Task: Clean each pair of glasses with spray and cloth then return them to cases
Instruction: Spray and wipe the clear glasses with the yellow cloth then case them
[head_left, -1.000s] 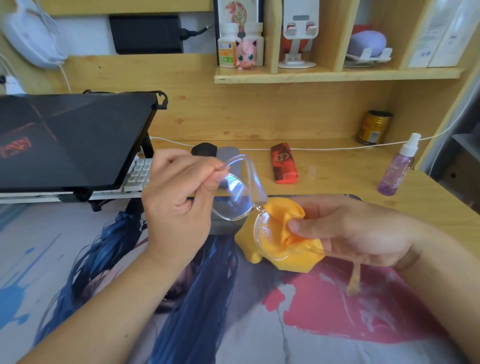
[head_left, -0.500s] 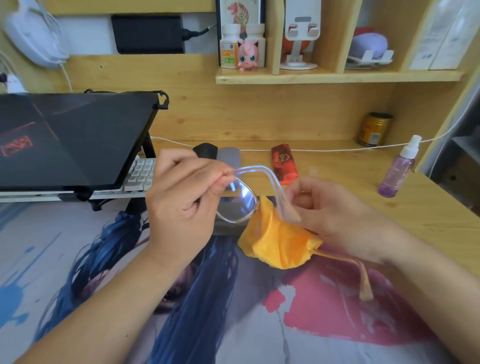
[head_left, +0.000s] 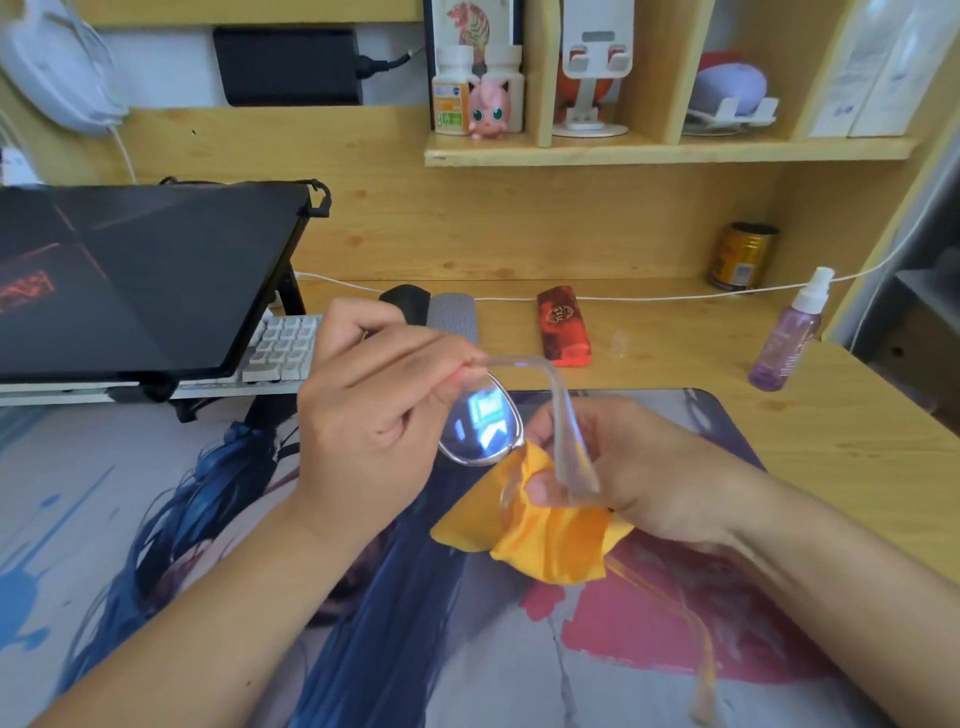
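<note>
A pair of clear-framed glasses (head_left: 480, 423) is held above the desk mat. My left hand (head_left: 374, 410) pinches the frame at its left hinge. One lens is wrapped in a yellow cloth (head_left: 545, 535), which my right hand (head_left: 634, 473) pinches with thumb against fingers. One clear temple arm crosses in front of my right hand. A purple spray bottle (head_left: 787, 340) stands on the desk at the right. A red glasses case (head_left: 562, 326) lies behind my hands, with a grey case (head_left: 454, 314) and a black case (head_left: 408, 301) further left.
A printed desk mat (head_left: 156, 545) covers the desk front. A dark laptop (head_left: 140, 275) on a stand sits at the left over a white keyboard (head_left: 283, 343). A gold can (head_left: 740, 255) and a white cable (head_left: 649, 298) lie along the back. A shelf (head_left: 665, 150) holds small items.
The glasses rose and turned, so the free lens now catches a bright reflection. My right hand shifted round the cloth-wrapped lens, with its thumb now in front.
</note>
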